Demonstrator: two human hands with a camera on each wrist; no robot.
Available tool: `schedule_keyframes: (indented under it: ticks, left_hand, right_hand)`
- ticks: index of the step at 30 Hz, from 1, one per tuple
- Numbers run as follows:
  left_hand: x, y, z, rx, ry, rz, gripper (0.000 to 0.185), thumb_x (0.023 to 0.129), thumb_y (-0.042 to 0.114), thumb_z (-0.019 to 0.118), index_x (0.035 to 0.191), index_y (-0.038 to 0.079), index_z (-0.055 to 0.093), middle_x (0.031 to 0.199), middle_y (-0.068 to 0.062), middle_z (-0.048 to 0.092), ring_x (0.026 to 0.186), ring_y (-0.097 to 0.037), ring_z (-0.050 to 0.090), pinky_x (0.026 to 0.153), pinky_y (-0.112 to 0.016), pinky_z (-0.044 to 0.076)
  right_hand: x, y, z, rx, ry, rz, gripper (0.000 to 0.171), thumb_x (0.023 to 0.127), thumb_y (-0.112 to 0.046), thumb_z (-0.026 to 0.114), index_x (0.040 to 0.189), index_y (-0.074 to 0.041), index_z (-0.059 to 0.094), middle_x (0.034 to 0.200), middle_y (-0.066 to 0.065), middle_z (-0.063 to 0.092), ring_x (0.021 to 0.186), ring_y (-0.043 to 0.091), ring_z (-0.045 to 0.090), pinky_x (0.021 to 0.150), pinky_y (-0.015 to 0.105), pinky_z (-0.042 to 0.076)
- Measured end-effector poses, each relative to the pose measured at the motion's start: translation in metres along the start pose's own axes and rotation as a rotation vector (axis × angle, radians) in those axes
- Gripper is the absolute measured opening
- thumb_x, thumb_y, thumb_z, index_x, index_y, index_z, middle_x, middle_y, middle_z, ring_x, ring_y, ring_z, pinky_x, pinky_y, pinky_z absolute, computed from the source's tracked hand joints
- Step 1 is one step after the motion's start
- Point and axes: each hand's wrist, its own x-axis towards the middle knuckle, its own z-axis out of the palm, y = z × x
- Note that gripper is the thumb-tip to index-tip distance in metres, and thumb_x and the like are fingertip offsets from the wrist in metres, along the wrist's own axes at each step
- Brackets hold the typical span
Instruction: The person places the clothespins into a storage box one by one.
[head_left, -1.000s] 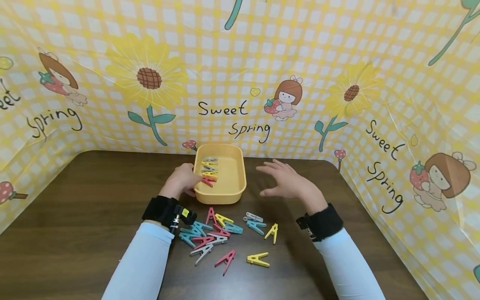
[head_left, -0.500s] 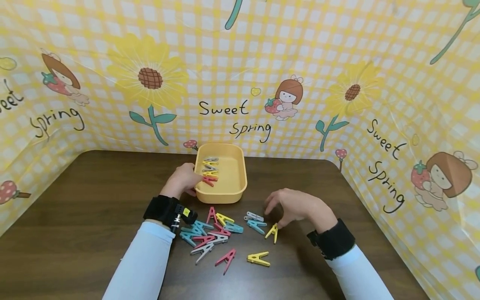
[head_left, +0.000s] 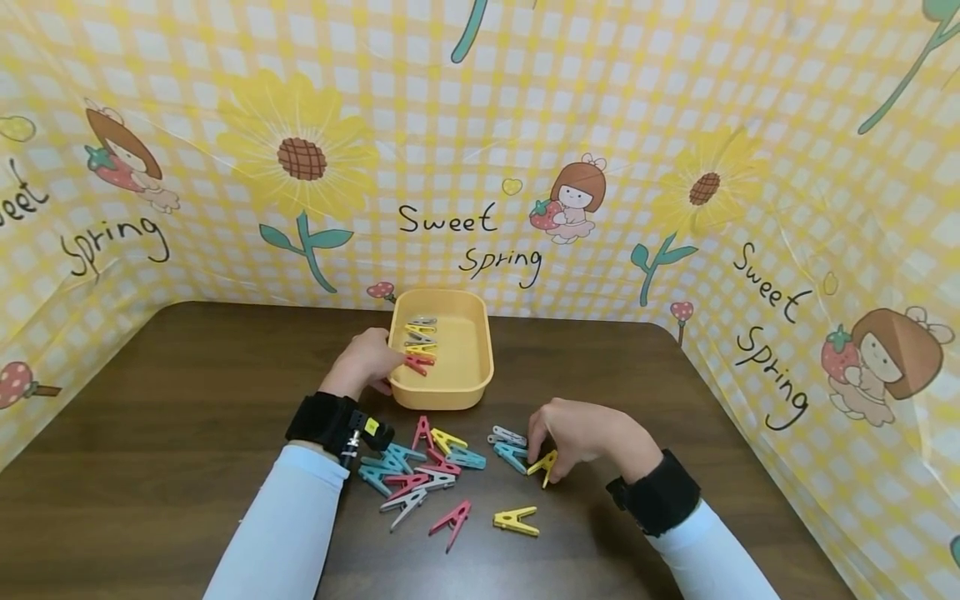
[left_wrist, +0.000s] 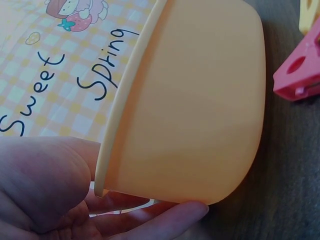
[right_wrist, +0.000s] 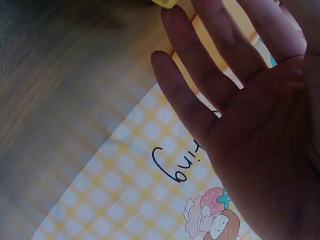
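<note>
Table [head_left: 187,392] carries a yellow tub [head_left: 480,371] with pegs clipped along its left rim. Left hand [head_left: 365,360] curls around that rim, likely steadying it. Right hand [head_left: 577,433], fingers closed, pinches a yellow peg [head_left: 544,463] lying beside the loose pile [head_left: 420,475].

The left hand [head_left: 365,362] lay just left of frame centre in the head view, fingers curled forward, its black-banded wrist and pale sleeve running to the lower left. The right hand [head_left: 576,432] sat low and right of centre, knuckles up, fingers [head_left: 537,440] bent downward, forearm angled to the lower right.
</note>
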Motion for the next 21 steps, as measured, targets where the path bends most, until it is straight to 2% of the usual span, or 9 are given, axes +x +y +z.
schedule_keyframes:
  ticks: [7, 11, 17, 21]
  left_hand:
    - [0.0004, -0.0023, -0.0006, -0.014, -0.004, 0.024, 0.049, 0.108, 0.014, 0.06, 0.15, -0.009, 0.048, 0.133, -0.03, 0.066, 0.089, -0.027, 0.077, 0.076, -0.039, 0.07]
    - [0.0023, -0.0029, 0.0, -0.008, -0.004, 0.022, 0.051, 0.109, 0.015, 0.059, 0.152, -0.009, 0.046, 0.135, -0.03, 0.065, 0.089, -0.026, 0.076, 0.076, -0.038, 0.07]
    - [0.0041, -0.0034, -0.0002, 0.007, -0.008, 0.008, 0.054, 0.11, 0.016, 0.057, 0.157, -0.007, 0.042, 0.141, -0.032, 0.062, 0.089, -0.027, 0.077, 0.076, -0.037, 0.07]
    - [0.0043, -0.0035, -0.0002, 0.009, -0.009, 0.009, 0.055, 0.11, 0.016, 0.057, 0.157, -0.007, 0.041, 0.141, -0.032, 0.062, 0.089, -0.027, 0.077, 0.076, -0.037, 0.07]
  right_hand:
    - [0.0007, -0.0006, 0.0008, 0.01, 0.001, 0.046, 0.017, 0.083, -0.013, 0.095, 0.096, -0.019, 0.086, 0.1, -0.009, 0.076, 0.088, 0.005, 0.064, 0.079, 0.018, 0.058]
    - [-0.0004, -0.0002, 0.0002, 0.017, 0.007, 0.084, 0.016, 0.083, -0.013, 0.095, 0.094, -0.018, 0.083, 0.095, -0.008, 0.075, 0.082, 0.005, 0.062, 0.076, 0.021, 0.058]
    - [-0.0018, -0.0002, 0.0013, 0.006, 0.021, 0.184, 0.023, 0.082, -0.014, 0.096, 0.097, -0.017, 0.079, 0.092, -0.007, 0.071, 0.083, 0.009, 0.06, 0.077, 0.026, 0.058]
    - [-0.001, -0.0023, 0.0031, 0.032, 0.013, 0.202, 0.026, 0.081, -0.012, 0.096, 0.098, -0.017, 0.076, 0.092, -0.006, 0.07, 0.085, 0.011, 0.06, 0.079, 0.028, 0.057]
